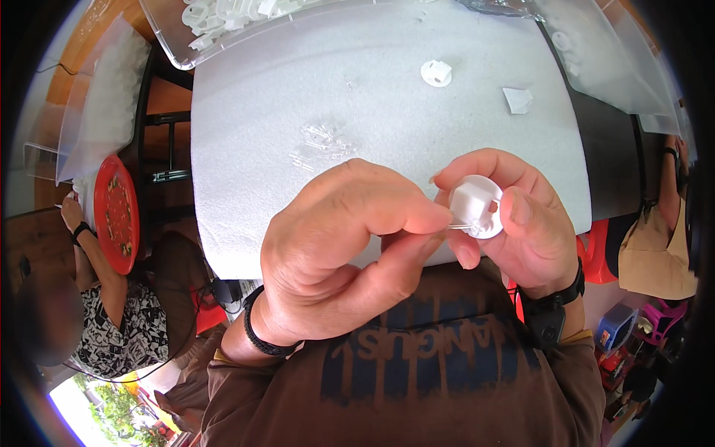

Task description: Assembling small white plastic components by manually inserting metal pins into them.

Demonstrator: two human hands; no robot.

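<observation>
My right hand [532,223] is closed round the edge of a round white plastic part [471,200] with a raised boxy block and a small opening. Between the thumb and forefinger of my left hand [335,238] is a thin clear plastic pin [462,226], its tip at the lower side of the white part. Whether the pin is seated in it, I cannot tell. Several similar clear pins [324,145] lie loose on the white foam sheet [246,171], beyond my left hand. Farther off rests another white plastic part [436,73].
A clear bin [175,56] of white parts stands at the far left, and a white scrap [518,100] lies at the right. Bags of white pieces [112,97] flank the table. At left, a person [123,320] sits by a red tray [118,216]; another person [655,231] is at right.
</observation>
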